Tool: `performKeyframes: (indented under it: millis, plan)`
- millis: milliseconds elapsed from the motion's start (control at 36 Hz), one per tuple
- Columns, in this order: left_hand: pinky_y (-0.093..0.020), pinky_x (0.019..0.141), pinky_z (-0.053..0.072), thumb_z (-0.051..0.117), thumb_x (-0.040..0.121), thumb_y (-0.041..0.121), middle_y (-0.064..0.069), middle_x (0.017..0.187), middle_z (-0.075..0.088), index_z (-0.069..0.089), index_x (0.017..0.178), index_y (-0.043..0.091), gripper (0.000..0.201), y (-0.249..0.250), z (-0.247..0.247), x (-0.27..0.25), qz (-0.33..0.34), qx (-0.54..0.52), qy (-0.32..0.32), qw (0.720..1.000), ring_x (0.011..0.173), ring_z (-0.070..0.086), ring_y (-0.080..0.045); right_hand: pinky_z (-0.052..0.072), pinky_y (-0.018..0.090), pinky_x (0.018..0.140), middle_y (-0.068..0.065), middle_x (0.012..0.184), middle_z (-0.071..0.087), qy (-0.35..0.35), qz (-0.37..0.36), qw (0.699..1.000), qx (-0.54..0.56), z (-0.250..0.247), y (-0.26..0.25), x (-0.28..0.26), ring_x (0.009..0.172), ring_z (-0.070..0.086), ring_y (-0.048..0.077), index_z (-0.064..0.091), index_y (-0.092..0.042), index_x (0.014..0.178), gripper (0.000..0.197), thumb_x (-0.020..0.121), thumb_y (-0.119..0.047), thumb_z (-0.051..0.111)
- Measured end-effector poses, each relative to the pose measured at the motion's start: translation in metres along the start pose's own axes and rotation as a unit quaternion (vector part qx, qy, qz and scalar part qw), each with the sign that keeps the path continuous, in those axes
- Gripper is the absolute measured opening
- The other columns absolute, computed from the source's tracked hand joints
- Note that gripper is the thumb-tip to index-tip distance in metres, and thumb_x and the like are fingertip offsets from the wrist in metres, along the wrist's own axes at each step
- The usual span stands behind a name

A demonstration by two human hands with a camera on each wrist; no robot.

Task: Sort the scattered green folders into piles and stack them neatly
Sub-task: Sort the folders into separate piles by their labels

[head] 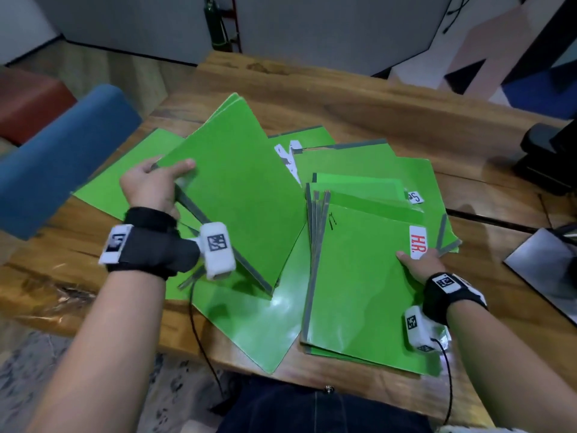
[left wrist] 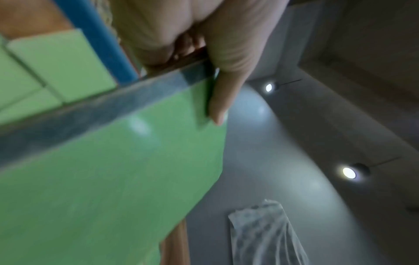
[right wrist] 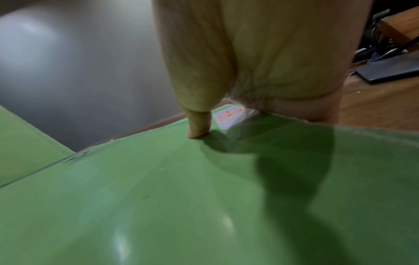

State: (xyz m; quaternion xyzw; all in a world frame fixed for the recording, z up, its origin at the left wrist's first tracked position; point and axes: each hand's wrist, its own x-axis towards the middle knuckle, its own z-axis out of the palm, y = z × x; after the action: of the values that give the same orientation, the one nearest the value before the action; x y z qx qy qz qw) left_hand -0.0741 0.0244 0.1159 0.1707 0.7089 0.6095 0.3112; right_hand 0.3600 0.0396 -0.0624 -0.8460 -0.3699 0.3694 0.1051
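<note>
- Now our left hand (head: 150, 185) grips a small bundle of folders (head: 237, 182) at its grey spine edge; the thumb lies on the top cover and the other fingers curl under it, so the bundle is lifted and tilted above the desk (head: 343, 98).
- From the left wrist view we see the thumb (left wrist: 224, 80) pressed along the short edge of this bundle (left wrist: 108, 170), beside the grey strip.
- Our right hand (head: 418, 264) holds the right edge of the pile (head: 359, 285) that lies on the near right part of the desk; the thumb rests on the top cover and the other fingers go under the edge.
- The top cover of the pile has a white label (head: 417, 242) with red letters "H.R.", just beside the thumb.
- In the right wrist view the thumb tip (right wrist: 199, 125) touches the green cover (right wrist: 204, 197), and the label (right wrist: 230, 115) is just behind it.
- More folders (head: 359, 164) lie scattered and overlapping in the middle of the desk, some under the bundle and some behind the pile.
- At the left side stands a blue chair back (head: 62, 157).
</note>
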Motion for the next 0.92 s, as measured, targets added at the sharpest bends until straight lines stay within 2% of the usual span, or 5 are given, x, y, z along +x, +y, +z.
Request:
performKeyframes:
  millis: [83,167,361,528,917]
  plan:
    - [-0.037,0.110,0.033,0.080,0.071,0.018,-0.006,0.131,0.049,0.038,0.133,0.003,0.076,-0.016,0.021,-0.027,-0.052,-0.049,0.002,0.997,0.122,0.046,-0.022,0.049,0.044,0.087,0.022,0.122,0.052,0.001,-0.002,1.000,-0.004,-0.001,-0.001,-0.002,0.101,0.055,0.035,0.031,0.000,0.134,0.067,0.088,-0.036,0.064]
    - [-0.042,0.113,0.025,0.077,0.074,0.027,-0.011,0.146,0.033,0.014,0.146,0.002,0.098,-0.050,0.034,-0.055,-0.086,0.017,-0.034,0.996,0.135,0.032,-0.028,0.049,0.044,0.089,0.023,0.122,0.052,0.002,-0.005,1.000,-0.006,-0.002,-0.001,-0.003,0.107,0.056,0.037,0.031,0.001,0.133,0.070,0.086,-0.039,0.065]
    - [-0.041,0.114,0.026,0.072,0.079,0.030,-0.019,0.150,0.027,0.013,0.146,-0.002,0.095,-0.102,0.027,-0.074,-0.128,0.098,-0.056,0.985,0.137,0.030,-0.032,0.048,0.046,0.092,0.023,0.127,0.049,-0.007,-0.005,1.000,-0.008,-0.004,-0.002,-0.009,0.112,0.054,0.037,0.022,0.001,0.141,0.080,0.087,-0.041,0.064]
    - [-0.044,0.109,0.035,0.076,0.075,0.024,-0.020,0.141,0.039,0.030,0.136,-0.007,0.082,-0.055,0.028,-0.042,0.000,0.137,-0.117,0.984,0.130,0.039,-0.033,0.047,0.044,0.092,0.023,0.128,0.049,-0.011,-0.006,1.000,-0.003,-0.006,-0.005,-0.016,0.114,0.052,0.038,0.021,0.001,0.140,0.077,0.088,-0.038,0.063]
    - [-0.028,0.099,0.033,0.081,0.067,0.016,-0.003,0.131,0.052,0.044,0.130,0.010,0.073,0.026,0.071,-0.063,0.304,0.331,-0.302,0.841,0.123,0.045,-0.019,0.045,0.044,0.095,0.020,0.127,0.049,-0.031,-0.008,0.999,0.020,-0.012,-0.006,-0.021,0.115,0.051,0.035,0.022,-0.001,0.140,0.074,0.089,-0.036,0.063]
